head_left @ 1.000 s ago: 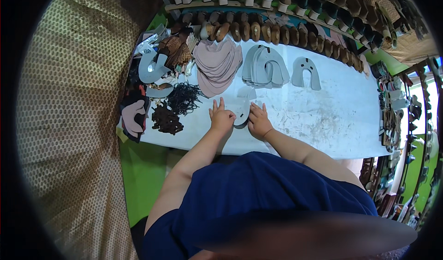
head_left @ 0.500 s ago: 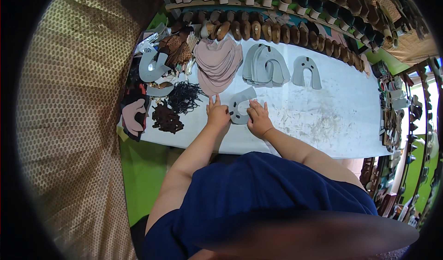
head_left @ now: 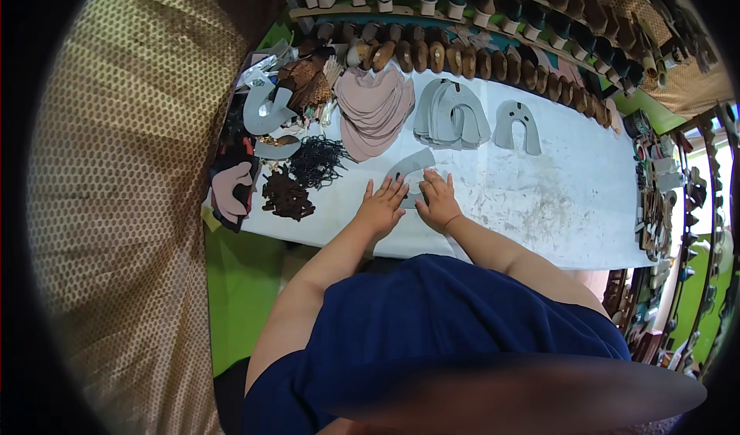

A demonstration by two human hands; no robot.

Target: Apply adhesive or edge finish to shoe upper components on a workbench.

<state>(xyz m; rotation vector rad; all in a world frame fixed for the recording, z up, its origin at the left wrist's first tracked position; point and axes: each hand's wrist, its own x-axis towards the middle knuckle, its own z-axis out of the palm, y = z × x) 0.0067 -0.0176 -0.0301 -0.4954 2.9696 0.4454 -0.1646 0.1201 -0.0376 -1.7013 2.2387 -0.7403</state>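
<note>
A grey U-shaped shoe-upper piece (head_left: 416, 161) lies flat on the white-covered table in front of me, its closed end toward the left. My left hand (head_left: 381, 207) rests palm down over that closed end, fingers stretched out and slightly apart, hiding most of the small black tabs there. At the open side, my right hand (head_left: 441, 201) has its fingers laid out and its thumb at the lower arm of the piece. Neither hand grips anything that I can see. A finished-looking grey piece with small black tabs (head_left: 505, 136) lies farther right.
Beyond my hands are a stack of pink pieces (head_left: 370, 115) and a stack of grey U-shaped pieces (head_left: 432, 119). To the left lie black strips (head_left: 316, 162), a dark brown pile (head_left: 287, 197) and mixed scraps. Rows of shoes (head_left: 455, 57) line the back edge.
My left hand has turned from fingertips at the grey piece's left edge to lying flat over it. My right hand stays at its open side. The whole view has shifted slightly.
</note>
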